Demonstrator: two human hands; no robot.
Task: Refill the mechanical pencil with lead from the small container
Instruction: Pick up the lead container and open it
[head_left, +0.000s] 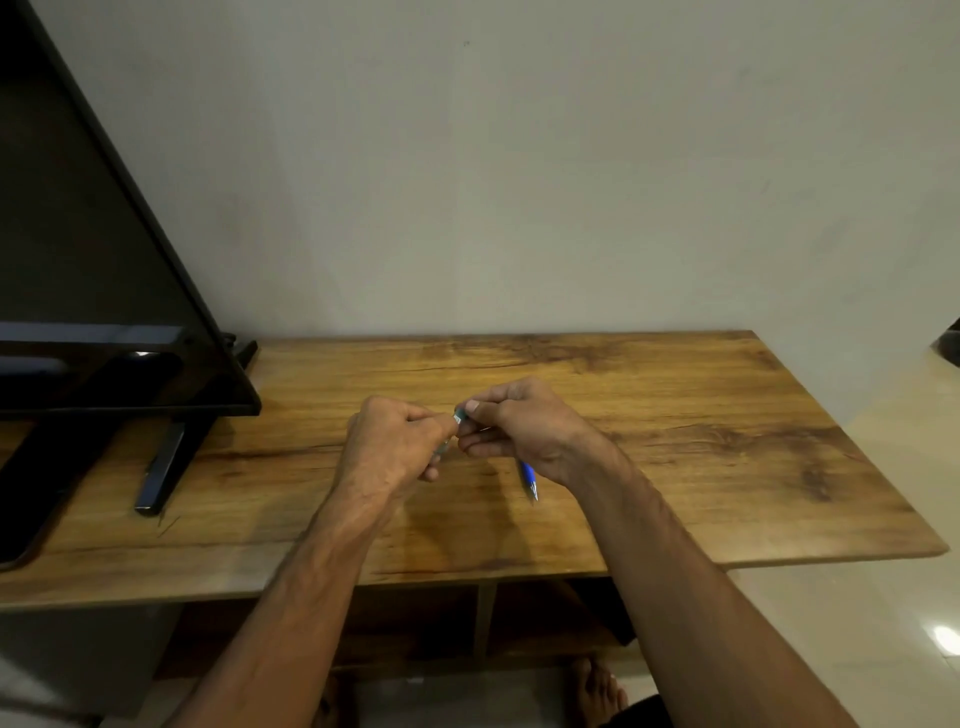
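My left hand (400, 436) is curled round the small lead container (459, 416) above the middle of the desk (727, 441). My right hand (519, 426) pinches what looks like its greenish cap and also grips the blue mechanical pencil (528, 475), tip toward the near edge. Probably the opening step; next, get the cap off and draw out one lead without snapping it.

Beyond my right hand (524, 431) the brown wooden table (701, 415) lies open rightward; a black flat screen (88, 249) blocks its left end.
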